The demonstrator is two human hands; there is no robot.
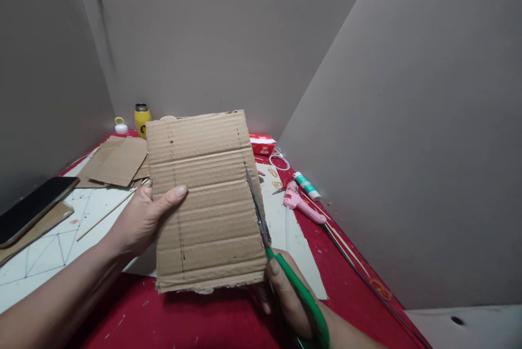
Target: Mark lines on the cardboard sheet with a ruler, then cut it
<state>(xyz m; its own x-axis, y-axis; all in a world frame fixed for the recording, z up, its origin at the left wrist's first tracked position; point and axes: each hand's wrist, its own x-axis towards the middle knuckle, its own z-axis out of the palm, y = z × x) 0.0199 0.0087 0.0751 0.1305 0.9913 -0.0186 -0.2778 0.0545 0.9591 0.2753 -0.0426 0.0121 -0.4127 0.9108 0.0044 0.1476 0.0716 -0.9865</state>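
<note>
A piece of corrugated cardboard (pixel 207 202) is held up over the table, with pencilled dashed lines near its left and right sides. My left hand (pixel 149 210) grips its left edge, thumb on the front face and fingers hidden behind. In my right hand (pixel 285 289) are green-handled scissors (pixel 299 289). Their blades (pixel 258 207) lie along the right side of the cardboard, near the pencilled line, one blade showing in front. The lower right edge looks cut and slightly ragged, and the bottom edge is torn.
On the red tabletop (pixel 163 316) lie a white drawn sheet (pixel 44 251), a phone (pixel 36 207) and cardboard scraps (pixel 116 161). A yellow bottle (pixel 142 120) stands behind. To the right are a pink glue gun (pixel 302 205), a glue tube (pixel 306 186) and a red packet (pixel 263 145). Grey walls enclose the table.
</note>
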